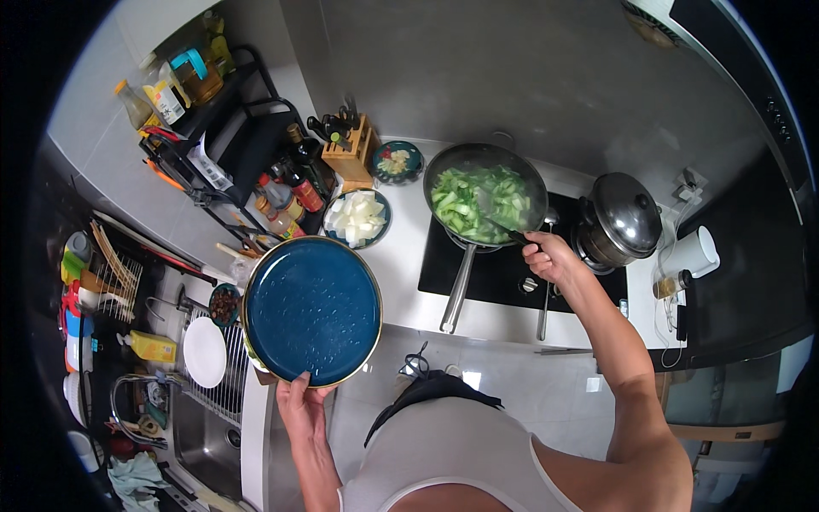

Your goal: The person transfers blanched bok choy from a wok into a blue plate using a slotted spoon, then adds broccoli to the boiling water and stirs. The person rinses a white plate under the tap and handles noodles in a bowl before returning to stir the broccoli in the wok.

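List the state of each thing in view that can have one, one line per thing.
Blue plate: empty, wet with droplets, held up by left hand.
Pan: on the cooktop, full of green vegetables.
Spatula: in the pan, gripped by right hand.
Steel pot: lid on.
White plate: empty, on the sink rack.

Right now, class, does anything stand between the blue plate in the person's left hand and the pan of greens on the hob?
Nothing visible does. The blue plate hangs over bare white counter; the bowl of white chunks sits behind that gap, toward the wall, and the pan stands unobstructed.
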A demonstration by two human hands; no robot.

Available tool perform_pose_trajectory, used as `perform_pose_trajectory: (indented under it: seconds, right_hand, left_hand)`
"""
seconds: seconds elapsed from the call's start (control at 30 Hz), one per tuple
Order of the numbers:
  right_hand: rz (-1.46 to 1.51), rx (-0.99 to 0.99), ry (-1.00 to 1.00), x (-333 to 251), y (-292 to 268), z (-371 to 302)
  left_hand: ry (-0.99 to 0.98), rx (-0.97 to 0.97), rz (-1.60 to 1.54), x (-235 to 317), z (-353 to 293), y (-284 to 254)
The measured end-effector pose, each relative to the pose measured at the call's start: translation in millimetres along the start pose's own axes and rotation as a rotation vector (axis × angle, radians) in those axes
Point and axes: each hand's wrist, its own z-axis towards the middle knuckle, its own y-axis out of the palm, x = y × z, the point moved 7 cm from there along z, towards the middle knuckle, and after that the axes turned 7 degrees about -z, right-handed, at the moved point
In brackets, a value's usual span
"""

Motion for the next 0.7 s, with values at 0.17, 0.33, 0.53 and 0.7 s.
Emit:
perform_pose_trajectory:
  seconds: [0.17, 0.33, 0.53, 0.7]
  right_hand:
    - [-0.022, -0.001, -0.072, -6, -10, -33]
    - [-0.079, 0.022, -0.213, -23, -11, -72]
    - [-0.067, 0.034, -0.224, -6, -11, -66]
    - [-0.09, 0.07, -0.172, 3, -11, -62]
  left_hand:
    - [0.0, 0.02, -0.017, 3, -3, 13]
    - [-0.034, -0.025, -0.016, -5, 4, 3]
    - [-0.062, -0.052, -0.013, -9, 8, 15]
    - [-0.056, -0.06, -0.009, -9, 6, 19]
